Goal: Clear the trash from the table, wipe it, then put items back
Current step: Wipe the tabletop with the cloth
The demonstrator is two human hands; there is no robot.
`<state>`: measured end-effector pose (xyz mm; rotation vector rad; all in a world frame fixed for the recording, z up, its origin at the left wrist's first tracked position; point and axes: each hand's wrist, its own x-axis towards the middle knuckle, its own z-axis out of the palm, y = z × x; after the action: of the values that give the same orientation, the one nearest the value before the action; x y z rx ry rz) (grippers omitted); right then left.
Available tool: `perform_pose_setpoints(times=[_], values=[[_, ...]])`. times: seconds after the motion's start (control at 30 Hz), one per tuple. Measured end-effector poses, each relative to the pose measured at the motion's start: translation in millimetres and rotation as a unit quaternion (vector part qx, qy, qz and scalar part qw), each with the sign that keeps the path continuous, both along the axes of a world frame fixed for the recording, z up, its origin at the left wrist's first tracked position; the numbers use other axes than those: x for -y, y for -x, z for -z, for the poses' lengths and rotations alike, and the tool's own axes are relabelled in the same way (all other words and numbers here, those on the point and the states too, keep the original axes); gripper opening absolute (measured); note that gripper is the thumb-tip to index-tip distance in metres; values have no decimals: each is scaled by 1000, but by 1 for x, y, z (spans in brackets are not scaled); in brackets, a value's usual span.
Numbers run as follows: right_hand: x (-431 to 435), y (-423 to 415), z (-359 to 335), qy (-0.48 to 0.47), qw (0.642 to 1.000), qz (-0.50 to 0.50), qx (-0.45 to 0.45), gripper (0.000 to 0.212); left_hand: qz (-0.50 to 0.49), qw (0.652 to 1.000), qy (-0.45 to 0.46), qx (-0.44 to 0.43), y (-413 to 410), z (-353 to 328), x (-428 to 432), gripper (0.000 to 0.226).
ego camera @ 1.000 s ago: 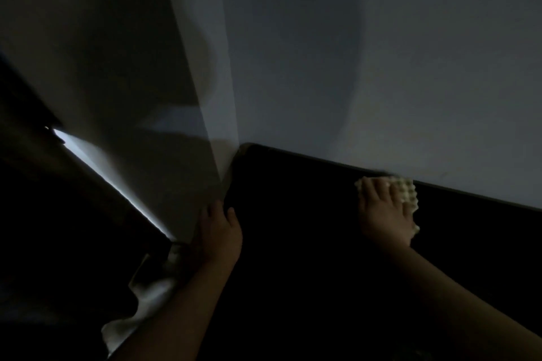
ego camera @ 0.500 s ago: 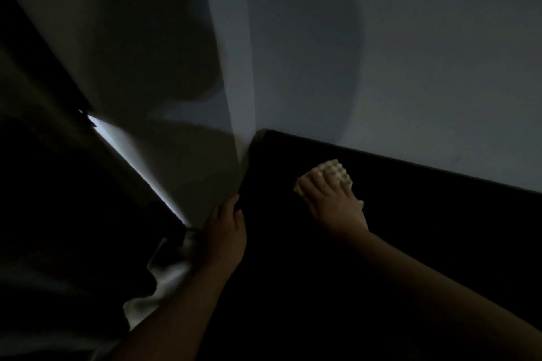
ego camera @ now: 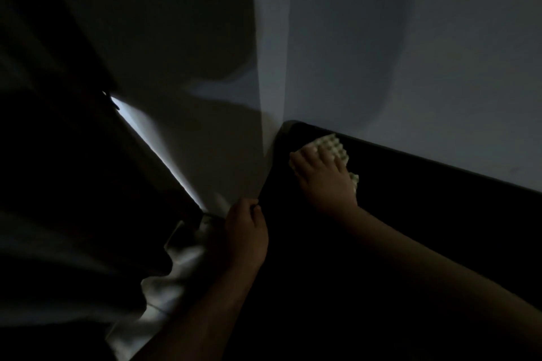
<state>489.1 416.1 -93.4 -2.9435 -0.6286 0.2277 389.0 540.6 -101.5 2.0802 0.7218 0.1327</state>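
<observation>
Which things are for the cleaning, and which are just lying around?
For the job: bumpy pale cloth, right hand pressing it, dark table, left hand at the table's edge.
Just there: wall, pale fabric at lower left, too dark to identify.

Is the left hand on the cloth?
No, the right hand presses the cloth; the left hand rests at the table's edge.

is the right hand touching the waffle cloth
Touching. The head view shows the right hand lying flat on top of the waffle cloth, pressing it onto the dark table.
</observation>
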Motion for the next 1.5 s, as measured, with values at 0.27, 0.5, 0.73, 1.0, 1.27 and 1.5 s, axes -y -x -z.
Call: perform_pose_setpoints(times=[0.27,0.5,0.73,1.0,1.27,1.5], values=[[55,88,5,51,988,-149,-5,49,41,997,-48,34,14,-10,2,43],[65,89,-7,9,992,125,-27,46,201,960,-193,-29,43,-9,11,75],[92,130,1,30,998,-44,-20,48,278,918,-281,-40,58,-11,21,58],[152,155,-14,-27,927,372,-44,47,464,827,-307,-85,71,-17,54,58],[170,197,-10,31,988,125,-83,61,490,790,-352,-103,84,-33,98,51],[245,238,-11,-7,950,301,-81,56,552,764,-305,-137,117,-45,139,55]])
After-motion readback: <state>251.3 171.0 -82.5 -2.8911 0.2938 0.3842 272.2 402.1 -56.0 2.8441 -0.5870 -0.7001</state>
